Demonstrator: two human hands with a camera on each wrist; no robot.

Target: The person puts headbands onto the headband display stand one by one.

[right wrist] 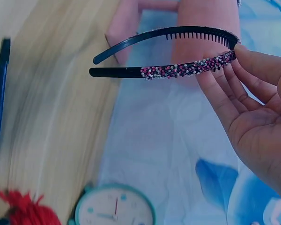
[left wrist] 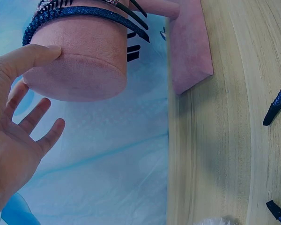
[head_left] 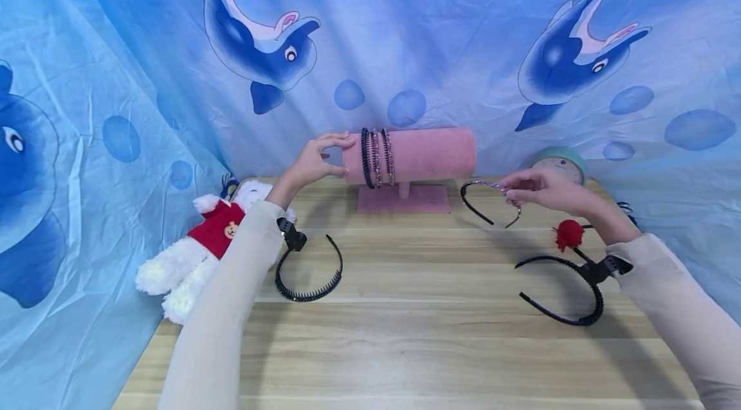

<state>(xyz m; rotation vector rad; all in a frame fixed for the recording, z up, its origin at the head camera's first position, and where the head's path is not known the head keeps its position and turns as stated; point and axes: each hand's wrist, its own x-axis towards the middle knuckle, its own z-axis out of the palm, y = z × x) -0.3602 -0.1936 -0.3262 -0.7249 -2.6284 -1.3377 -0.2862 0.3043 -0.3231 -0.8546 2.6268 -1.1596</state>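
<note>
In the head view a pink roll-shaped display stand (head_left: 434,156) stands at the back of the table. Several headbands (head_left: 366,159) circle its left part, one dark blue, others with pinkish glitter. My left hand (head_left: 312,162) holds the roll's left end between thumb and index finger; the other fingers are spread in the left wrist view. To the right of the stand, my right hand (head_left: 547,191) pinches a glittery headband (right wrist: 178,70) at the middle of its arch. Pink and silver beads cover this headband, which has black ends and inner teeth. Its ends point toward the stand's base.
A dark headband (head_left: 309,297) lies on the table at left, another (head_left: 596,308) at right near a red pom-pom (head_left: 569,235). A white plush toy (head_left: 217,230) in a red shirt lies by the left edge. A green-rimmed clock (right wrist: 114,206) is at the back right.
</note>
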